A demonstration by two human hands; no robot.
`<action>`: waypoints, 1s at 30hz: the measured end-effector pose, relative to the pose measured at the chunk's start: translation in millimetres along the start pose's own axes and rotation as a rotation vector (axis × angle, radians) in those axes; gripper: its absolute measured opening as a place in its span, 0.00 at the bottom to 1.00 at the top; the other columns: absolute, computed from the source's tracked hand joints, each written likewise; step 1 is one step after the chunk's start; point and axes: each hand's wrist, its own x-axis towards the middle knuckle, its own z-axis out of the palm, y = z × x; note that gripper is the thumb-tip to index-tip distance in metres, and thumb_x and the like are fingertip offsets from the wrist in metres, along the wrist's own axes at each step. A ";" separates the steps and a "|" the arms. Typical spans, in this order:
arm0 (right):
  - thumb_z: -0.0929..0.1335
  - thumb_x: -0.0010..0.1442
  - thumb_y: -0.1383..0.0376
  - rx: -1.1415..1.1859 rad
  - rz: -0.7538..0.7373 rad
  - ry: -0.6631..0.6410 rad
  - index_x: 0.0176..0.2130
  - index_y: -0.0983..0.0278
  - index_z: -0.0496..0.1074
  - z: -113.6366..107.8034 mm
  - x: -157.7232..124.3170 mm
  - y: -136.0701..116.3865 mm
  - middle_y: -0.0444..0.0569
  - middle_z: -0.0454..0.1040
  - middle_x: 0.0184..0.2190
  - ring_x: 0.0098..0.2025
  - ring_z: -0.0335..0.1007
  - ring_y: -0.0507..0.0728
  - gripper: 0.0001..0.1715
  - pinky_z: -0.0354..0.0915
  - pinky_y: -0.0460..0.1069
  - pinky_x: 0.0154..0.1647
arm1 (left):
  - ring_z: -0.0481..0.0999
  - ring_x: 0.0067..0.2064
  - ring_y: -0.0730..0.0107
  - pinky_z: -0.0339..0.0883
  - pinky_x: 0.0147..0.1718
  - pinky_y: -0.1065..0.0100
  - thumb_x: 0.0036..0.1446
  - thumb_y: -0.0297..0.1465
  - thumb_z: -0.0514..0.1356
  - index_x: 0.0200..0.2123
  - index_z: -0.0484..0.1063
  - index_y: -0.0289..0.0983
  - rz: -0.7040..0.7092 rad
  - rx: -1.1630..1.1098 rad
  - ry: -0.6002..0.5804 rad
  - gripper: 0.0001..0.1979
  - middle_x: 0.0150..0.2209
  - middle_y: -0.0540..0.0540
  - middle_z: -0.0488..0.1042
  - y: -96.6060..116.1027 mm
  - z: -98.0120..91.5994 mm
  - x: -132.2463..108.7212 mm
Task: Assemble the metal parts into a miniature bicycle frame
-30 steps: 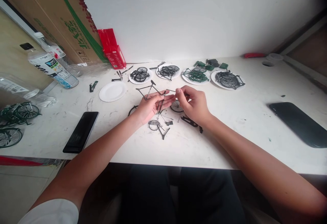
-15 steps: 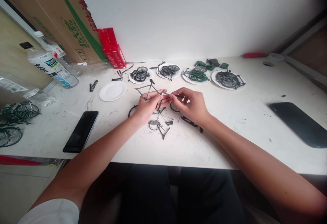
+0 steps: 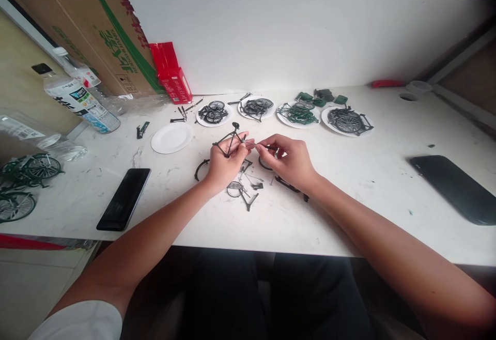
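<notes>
My left hand (image 3: 225, 167) is closed on a dark miniature bicycle frame (image 3: 228, 141), its saddle sticking up above the fingers. Between the thumb and fingers of my right hand (image 3: 289, 156) is a slim dark tool (image 3: 270, 147), like a small screwdriver. Its thin tip points left, close to my left fingertips; whether it touches the frame is hidden. On the table below the hands lie a small wire basket (image 3: 234, 189), a forked black part (image 3: 248, 203) and other small bicycle parts. A wheel (image 3: 266, 161) is partly covered by my right hand.
Paper plates hold black parts (image 3: 213, 113), green parts (image 3: 300, 114) and wheels (image 3: 347, 121). A bare plate (image 3: 171, 138) stands left of them. A phone (image 3: 123, 199), bottles (image 3: 83, 103) and green model bicycles (image 3: 33, 169) are left; a dark case (image 3: 455, 187) lies right.
The frame in my left hand has tilted and moved slightly right. My right hand has hardly moved, and the tool stays in its fingers.
</notes>
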 end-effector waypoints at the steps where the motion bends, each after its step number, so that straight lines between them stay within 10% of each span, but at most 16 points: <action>1: 0.70 0.69 0.47 -0.001 0.002 0.001 0.40 0.62 0.80 0.0 -0.2 -0.4 0.45 0.77 0.26 0.25 0.67 0.52 0.21 0.65 0.49 0.29 | 0.81 0.59 0.53 0.73 0.63 0.54 0.60 0.35 0.70 0.58 0.76 0.34 0.004 0.009 -0.006 0.24 0.53 0.35 0.83 -0.1 0.1 -0.4; 30: 0.71 0.67 0.47 -0.016 0.023 0.028 0.38 0.62 0.79 1.0 -0.9 -2.1 0.45 0.76 0.24 0.25 0.67 0.53 0.21 0.64 0.49 0.28 | 0.83 0.57 0.55 0.71 0.63 0.57 0.60 0.33 0.69 0.60 0.76 0.36 0.027 0.079 -0.005 0.25 0.52 0.39 0.84 -6.8 -1.0 0.4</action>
